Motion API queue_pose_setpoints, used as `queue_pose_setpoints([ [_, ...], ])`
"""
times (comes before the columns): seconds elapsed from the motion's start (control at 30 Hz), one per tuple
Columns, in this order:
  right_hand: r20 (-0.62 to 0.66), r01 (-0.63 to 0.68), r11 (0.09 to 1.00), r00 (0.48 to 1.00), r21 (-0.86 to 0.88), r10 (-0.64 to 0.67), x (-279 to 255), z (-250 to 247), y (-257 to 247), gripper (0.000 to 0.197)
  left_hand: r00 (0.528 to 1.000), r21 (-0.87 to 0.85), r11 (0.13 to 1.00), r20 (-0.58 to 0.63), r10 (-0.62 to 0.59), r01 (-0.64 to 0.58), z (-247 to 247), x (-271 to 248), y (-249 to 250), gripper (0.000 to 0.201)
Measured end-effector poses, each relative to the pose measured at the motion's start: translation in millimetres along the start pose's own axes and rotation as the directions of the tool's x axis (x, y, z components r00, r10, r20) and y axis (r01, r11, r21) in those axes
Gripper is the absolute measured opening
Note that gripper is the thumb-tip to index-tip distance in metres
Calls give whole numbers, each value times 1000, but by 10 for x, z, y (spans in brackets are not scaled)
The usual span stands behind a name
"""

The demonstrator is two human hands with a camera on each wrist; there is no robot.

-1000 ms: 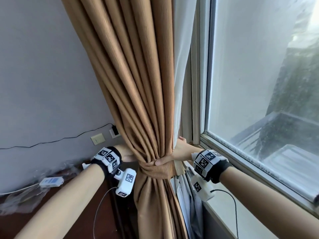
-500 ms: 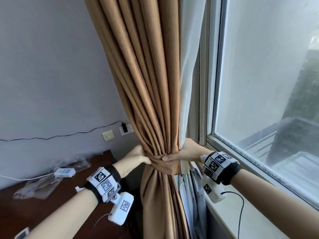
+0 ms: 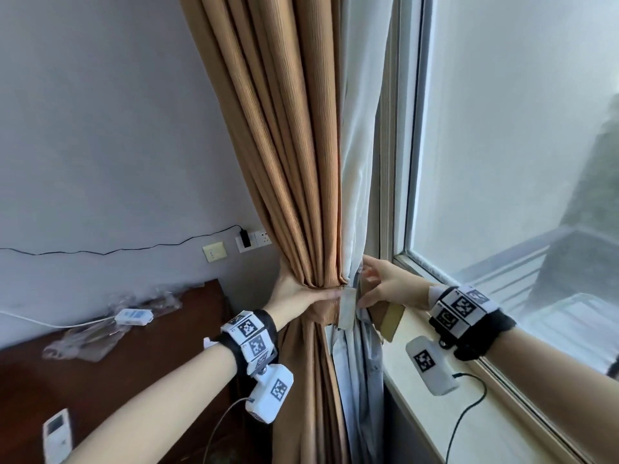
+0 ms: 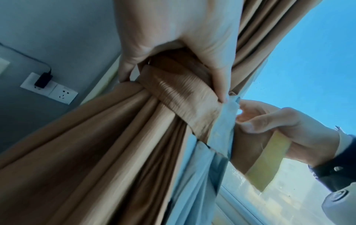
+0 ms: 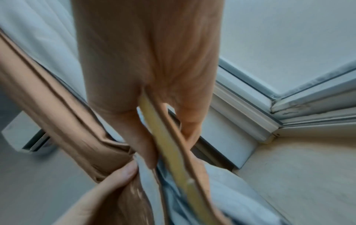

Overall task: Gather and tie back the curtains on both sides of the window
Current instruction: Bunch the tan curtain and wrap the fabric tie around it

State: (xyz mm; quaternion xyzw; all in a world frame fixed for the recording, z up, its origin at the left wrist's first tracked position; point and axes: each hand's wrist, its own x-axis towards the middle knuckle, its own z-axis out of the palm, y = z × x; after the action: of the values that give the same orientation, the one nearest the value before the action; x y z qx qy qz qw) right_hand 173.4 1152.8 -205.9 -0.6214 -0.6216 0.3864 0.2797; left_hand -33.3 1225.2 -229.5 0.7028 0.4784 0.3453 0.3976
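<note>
Tan curtain (image 3: pixel 294 182) hanging gathered into tight pleats at the left edge of the window (image 3: pixel 522 155), cinched at sill height by a matching tan tieback band (image 4: pixel 179 97). Left hand (image 3: pixel 294 293) wrapping round the bunched pleats from the wall side, thumb lying along the top of the band in front, fingers curling behind the fabric, so gripping curtain and band together. Right hand (image 3: pixel 385 286) reaching in from the window side, thumb and fingers pinching the free end of the band, whose yellowish fastening strip (image 4: pixel 269 158) is showing on the inner face and hanging loose, apart from the pale strip (image 3: pixel 346 308) on the wrapped part. Pale grey lining (image 3: pixel 358 169) falling just beside the tan cloth on the window side, bunching below the band against the window sill (image 3: pixel 475 426). Marker-covered wristbands sitting on both wrists, a white camera unit hanging under each. Farther left, a dark wooden desk (image 3: pixel 140 370) bearing a white remote (image 3: pixel 56 435), crumpled clear plastic (image 3: pixel 100 333) and a small white device (image 3: pixel 133 317). Beyond, on the grey wall (image 3: pixel 100 112), a socket (image 3: pixel 254 241) with a black plug and a cable trailing leftward, a beige switch plate (image 3: pixel 214 252) just beside it.
</note>
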Motion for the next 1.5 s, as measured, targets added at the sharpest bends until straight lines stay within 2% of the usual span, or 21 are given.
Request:
queue_pose_setpoints([
  [0.07,-29,-14,1000,999,2,14,-111,-32,55,62,997,13,1000,-70,12,-11,83,-28,31,137],
  [0.17,-105,28,994,994,-110,-39,-270,66,71,37,989,47,999,-141,34,-28,151,-63,43,128],
  [0.3,-196,129,991,973,32,-120,-383,266,113,2,978,84,996,-207,21,-4,160,-76,56,107],
  [0.4,-149,164,984,977,76,-151,-427,297,173,11,972,87,996,-237,2,19,107,-63,44,97],
  [0.47,-52,170,981,985,96,-165,-439,267,203,15,978,85,996,-209,-9,28,78,-55,9,101],
  [0.57,101,124,963,983,241,-152,-434,219,145,29,986,89,995,-165,-20,35,49,-70,-6,110],
  [0.6,132,129,968,978,217,-160,-426,204,113,36,987,86,996,-161,-23,37,45,-78,-3,112],
  [0.67,144,178,981,972,74,-187,-408,207,54,35,986,72,997,-165,-19,31,38,-102,2,116],
  [0.73,99,230,973,968,5,-229,-372,248,57,28,987,60,998,-162,-14,24,48,-127,5,119],
  [0.8,-28,254,966,966,-47,-255,-330,277,78,17,988,65,998,-154,-12,22,57,-136,15,117],
  [0.9,-135,254,966,957,-47,-258,-285,314,81,7,989,74,997,-146,-6,17,58,-147,11,115],
  [1.1,-250,220,933,923,-284,-294,-280,341,67,15,988,64,998,-152,-7,16,78,-161,11,113],
  [1.3,-250,155,867,920,-474,-301,-217,352,-20,20,989,46,999,-150,-1,8,83,-164,42,122],
  [1.4,-216,143,845,933,-515,-289,-197,358,-81,20,990,51,999,-143,-9,16,71,-138,5,118],
  [1.5,-169,105,854,961,-509,-219,-130,319,-131,21,991,57,998,-136,-14,22,75,-102,-21,112],
])
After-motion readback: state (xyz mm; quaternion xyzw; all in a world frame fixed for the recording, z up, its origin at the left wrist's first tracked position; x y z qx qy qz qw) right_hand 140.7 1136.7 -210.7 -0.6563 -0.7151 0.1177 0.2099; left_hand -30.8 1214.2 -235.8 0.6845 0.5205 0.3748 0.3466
